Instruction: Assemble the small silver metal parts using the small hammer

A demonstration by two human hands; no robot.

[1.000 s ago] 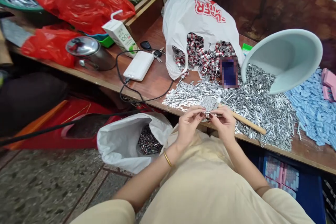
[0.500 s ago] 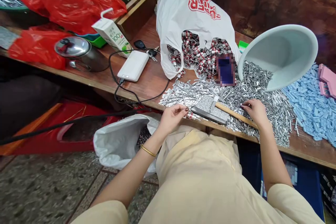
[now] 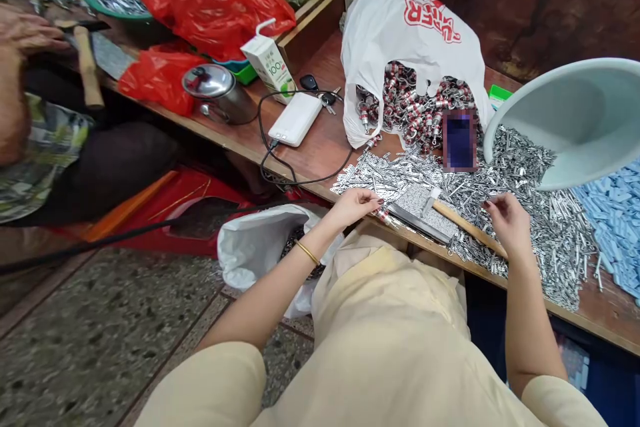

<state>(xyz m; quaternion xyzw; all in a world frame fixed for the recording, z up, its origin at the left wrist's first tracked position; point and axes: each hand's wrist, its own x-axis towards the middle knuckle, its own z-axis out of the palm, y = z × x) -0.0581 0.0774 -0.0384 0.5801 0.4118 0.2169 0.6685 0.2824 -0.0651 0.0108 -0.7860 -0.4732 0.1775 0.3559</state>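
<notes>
At the table's front edge my left hand [image 3: 354,207] is closed in a pinch; what lies between the fingertips is too small to make out. Right beside those fingertips is a small red-and-silver metal piece [image 3: 384,215], like those in the white bag. A dark metal bar [image 3: 421,223] lies along the edge, next to a speckled grey slab [image 3: 417,201]. Across the slab and the metal pieces rests a hammer [image 3: 467,228] with a wooden handle. My right hand [image 3: 511,221], thumb and finger pinched together, hovers over the heap of small silver metal parts [image 3: 555,240]; anything in it is hidden.
A white plastic bag [image 3: 370,33] spills red-and-silver pieces behind the heap. A grey tub [image 3: 590,120] lies tipped at right, near blue pieces [image 3: 615,220]. Left stand a power bank [image 3: 295,119] with cable, a drink carton [image 3: 267,63] and a metal mug [image 3: 220,93]. A co-worker's hand [image 3: 33,30] is far left.
The view has swung left, bringing the co-worker's hand and another hammer into sight. My right hand has lifted slightly off the metal parts. My left hand stays pinched at the edge.
</notes>
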